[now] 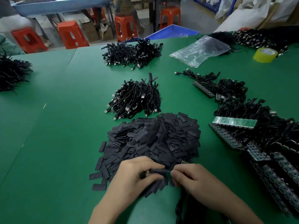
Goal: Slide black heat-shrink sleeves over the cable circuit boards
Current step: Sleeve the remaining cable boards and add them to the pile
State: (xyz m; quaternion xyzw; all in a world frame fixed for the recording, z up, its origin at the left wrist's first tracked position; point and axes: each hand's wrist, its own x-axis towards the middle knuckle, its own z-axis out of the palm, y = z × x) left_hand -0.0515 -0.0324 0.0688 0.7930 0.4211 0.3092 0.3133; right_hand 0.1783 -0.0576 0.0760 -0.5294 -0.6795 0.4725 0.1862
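1. The step in hand is feeding one sleeve onto one board. It happens at the near edge of the green tabletop (56, 126), just in front of the big heap of loose sleeves (153, 139).
2. The left hand (137, 173) holds the sleeve (157, 171). Its fingers (153, 164) and thumb are curled round it in a pinch, with one end turned toward the other hand.
3. The right hand (192, 177) pinches the circuit board (169, 171) between narrow, bent fingers (178, 168). Only a small pale sliver of the board shows between the two hands, right at the sleeve's mouth.
4. The view is blurred there, so I cannot tell how far the board has gone in.
5. The cable (182, 206) trails from under the right hand down toward the near edge.
6. My judgement is that this is the entry stage: board and sleeve meet end to end, and the sleeve does not yet look drawn over the full board.
7. The next move calls for keeping the flat sleeve's mouth squeezed open and the board square to it. The two are then pushed together until the board is covered.
8. Many bare boards (234, 122) with their cables lie in rows to the right, so most of the job seems left.
9. A bundle of cables (135, 97) beyond the heap appears to be sleeved already.
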